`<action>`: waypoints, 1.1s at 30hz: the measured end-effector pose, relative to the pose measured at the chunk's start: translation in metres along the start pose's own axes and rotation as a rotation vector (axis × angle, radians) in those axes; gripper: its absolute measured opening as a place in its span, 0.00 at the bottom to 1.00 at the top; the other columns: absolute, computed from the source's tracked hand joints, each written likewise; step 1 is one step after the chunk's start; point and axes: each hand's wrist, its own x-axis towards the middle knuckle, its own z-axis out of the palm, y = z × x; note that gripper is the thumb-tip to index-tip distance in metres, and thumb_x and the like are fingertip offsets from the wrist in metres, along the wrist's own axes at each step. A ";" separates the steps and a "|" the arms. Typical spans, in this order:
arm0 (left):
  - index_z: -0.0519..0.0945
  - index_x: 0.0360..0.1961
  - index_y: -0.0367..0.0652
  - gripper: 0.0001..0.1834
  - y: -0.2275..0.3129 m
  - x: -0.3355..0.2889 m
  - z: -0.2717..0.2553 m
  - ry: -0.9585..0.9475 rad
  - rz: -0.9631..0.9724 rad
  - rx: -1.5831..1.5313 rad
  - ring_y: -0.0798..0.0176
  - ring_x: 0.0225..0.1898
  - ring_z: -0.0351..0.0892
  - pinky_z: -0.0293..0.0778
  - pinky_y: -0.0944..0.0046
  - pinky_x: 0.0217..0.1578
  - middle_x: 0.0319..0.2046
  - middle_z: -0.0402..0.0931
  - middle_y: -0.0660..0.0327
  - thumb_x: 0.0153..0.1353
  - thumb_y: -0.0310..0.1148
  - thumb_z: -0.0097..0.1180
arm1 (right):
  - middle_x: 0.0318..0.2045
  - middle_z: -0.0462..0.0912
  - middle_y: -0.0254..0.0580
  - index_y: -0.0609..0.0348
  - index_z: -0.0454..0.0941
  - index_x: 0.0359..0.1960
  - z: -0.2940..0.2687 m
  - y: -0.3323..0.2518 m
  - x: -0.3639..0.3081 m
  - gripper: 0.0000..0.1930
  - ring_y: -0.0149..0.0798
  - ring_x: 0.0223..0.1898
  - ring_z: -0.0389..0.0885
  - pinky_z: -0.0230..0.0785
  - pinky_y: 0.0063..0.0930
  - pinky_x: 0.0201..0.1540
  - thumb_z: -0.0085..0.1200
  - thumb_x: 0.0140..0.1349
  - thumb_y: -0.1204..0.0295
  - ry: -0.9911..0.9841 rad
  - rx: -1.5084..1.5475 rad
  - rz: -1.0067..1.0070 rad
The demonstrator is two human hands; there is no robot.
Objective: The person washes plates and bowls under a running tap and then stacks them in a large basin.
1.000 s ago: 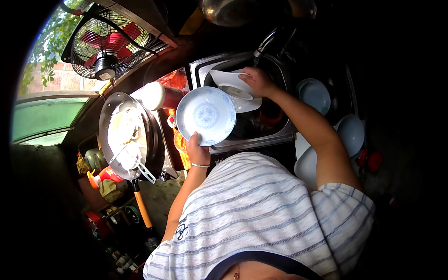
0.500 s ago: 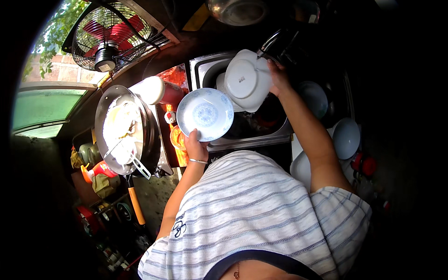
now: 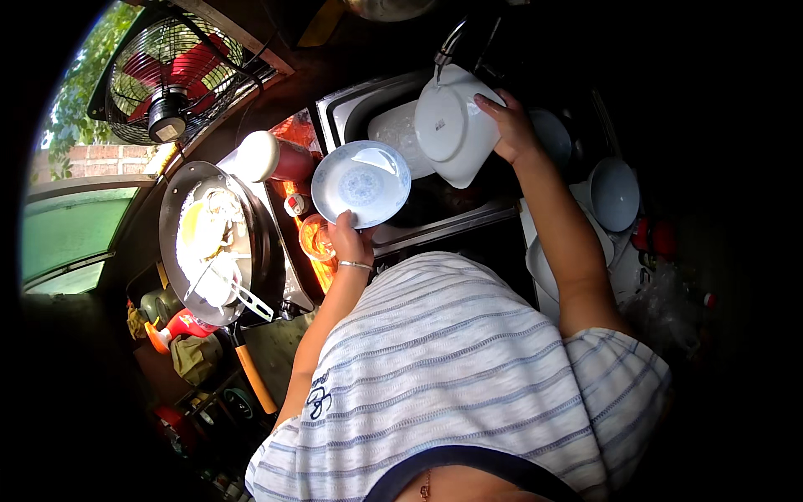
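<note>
My left hand grips the near rim of a round white plate with a blue pattern, its upper face turned up, left of the sink. My right hand holds a white angular plate by its right side, underside toward me and tilted. This plate is over the sink, just below the tap. Another pale dish lies in the basin, partly hidden by the held plate.
On the left, a wok on a stove holds pale dishes and a slotted utensil. A red container and an orange-rimmed cup stand beside the sink. Bowls are at right. A fan is by the window.
The angular plate has been turned and tilted, with one corner now pointing toward me. My right hand has shifted with it. The patterned plate stays in my left hand, tilted slightly differently.
</note>
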 end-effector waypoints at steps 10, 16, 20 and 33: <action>0.59 0.52 0.42 0.23 -0.020 0.008 -0.003 -0.165 -0.040 0.014 0.50 0.50 0.65 0.73 0.46 0.41 0.49 0.61 0.52 0.53 0.33 0.42 | 0.28 0.74 0.43 0.63 0.69 0.32 0.001 -0.042 -0.226 0.07 0.37 0.30 0.73 0.64 0.26 0.34 0.50 0.57 0.72 0.239 -1.253 -0.380; 0.61 0.50 0.42 0.22 -0.026 -0.005 -0.008 -0.230 -0.056 0.027 0.49 0.48 0.65 0.75 0.47 0.38 0.48 0.60 0.52 0.52 0.33 0.43 | 0.31 0.71 0.44 0.60 0.68 0.29 -0.030 0.025 -0.289 0.07 0.49 0.34 0.71 0.66 0.37 0.34 0.52 0.53 0.72 0.400 -1.853 -0.588; 0.61 0.49 0.42 0.22 -0.028 -0.011 -0.018 -0.272 -0.049 0.052 0.47 0.48 0.65 0.76 0.47 0.37 0.48 0.59 0.52 0.52 0.33 0.44 | 0.32 0.70 0.41 0.57 0.66 0.28 -0.048 0.068 -0.294 0.07 0.47 0.36 0.71 0.68 0.38 0.33 0.51 0.53 0.71 0.598 -1.962 -0.489; 0.61 0.51 0.45 0.25 -0.014 -0.021 -0.045 -0.100 0.024 0.102 0.52 0.45 0.67 0.74 0.52 0.31 0.44 0.62 0.55 0.50 0.36 0.45 | 0.42 0.71 0.40 0.57 0.70 0.40 -0.025 0.059 -0.182 0.17 0.46 0.43 0.69 0.61 0.37 0.47 0.57 0.48 0.69 0.216 -1.719 -0.600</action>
